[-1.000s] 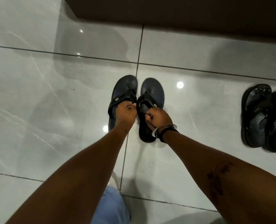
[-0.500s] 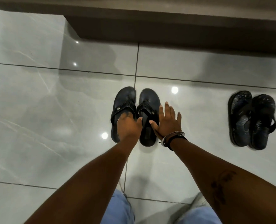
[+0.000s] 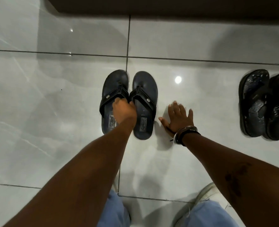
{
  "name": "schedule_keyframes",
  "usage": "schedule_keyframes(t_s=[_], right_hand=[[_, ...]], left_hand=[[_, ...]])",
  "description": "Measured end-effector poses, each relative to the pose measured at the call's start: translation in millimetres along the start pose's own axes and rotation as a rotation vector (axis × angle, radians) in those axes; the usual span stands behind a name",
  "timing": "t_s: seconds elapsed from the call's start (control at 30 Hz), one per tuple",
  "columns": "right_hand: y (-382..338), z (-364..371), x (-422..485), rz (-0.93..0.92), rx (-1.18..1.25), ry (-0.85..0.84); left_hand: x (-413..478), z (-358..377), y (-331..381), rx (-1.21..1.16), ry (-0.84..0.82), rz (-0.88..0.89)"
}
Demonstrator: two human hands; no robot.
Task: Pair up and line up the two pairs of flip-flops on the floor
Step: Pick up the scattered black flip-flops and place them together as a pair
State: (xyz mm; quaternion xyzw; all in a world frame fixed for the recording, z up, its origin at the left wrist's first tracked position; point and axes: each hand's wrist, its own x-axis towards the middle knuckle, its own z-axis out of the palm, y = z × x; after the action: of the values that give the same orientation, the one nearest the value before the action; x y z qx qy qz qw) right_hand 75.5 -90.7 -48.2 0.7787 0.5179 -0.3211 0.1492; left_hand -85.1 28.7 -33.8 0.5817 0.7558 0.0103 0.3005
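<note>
Two dark blue flip-flops lie side by side on the grey tiled floor, toes pointing away: the left one and the right one. My left hand rests between them, fingers curled on the straps where they meet. Over the bare tile just right of this pair, my right hand is spread flat with fingers apart, holding nothing. A second pair, black with patterned soles, lies together at the far right, one sandal partly over the other.
A dark wooden furniture base runs along the top edge. My knees in light blue jeans and a white shoe are at the bottom. Glossy tiles spread to the left.
My right hand has let go of the right blue flip-flop's strap, opened and moved right onto the tile. My left hand stays at the straps. The camera has shifted.
</note>
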Motion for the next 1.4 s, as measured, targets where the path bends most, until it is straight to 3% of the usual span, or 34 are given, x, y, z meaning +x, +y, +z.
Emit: schedule_keyframes(t_s=[0.17, 0.6, 1.4], right_hand=[[-0.6, 10.2, 0.1, 0.033, 0.020, -0.082], [-2.9, 10.1, 2.8, 0.061, 0.050, -0.101], [-3.5, 4.8, 2.6, 0.061, 0.114, -0.108]], left_hand=[[8.1, -3.7, 7.0, -0.111, -0.019, -0.025], [58.2, -31.8, 48.0, -0.245, 0.015, -0.082], [56.1, -25.8, 34.2, -0.102, -0.061, -0.038]])
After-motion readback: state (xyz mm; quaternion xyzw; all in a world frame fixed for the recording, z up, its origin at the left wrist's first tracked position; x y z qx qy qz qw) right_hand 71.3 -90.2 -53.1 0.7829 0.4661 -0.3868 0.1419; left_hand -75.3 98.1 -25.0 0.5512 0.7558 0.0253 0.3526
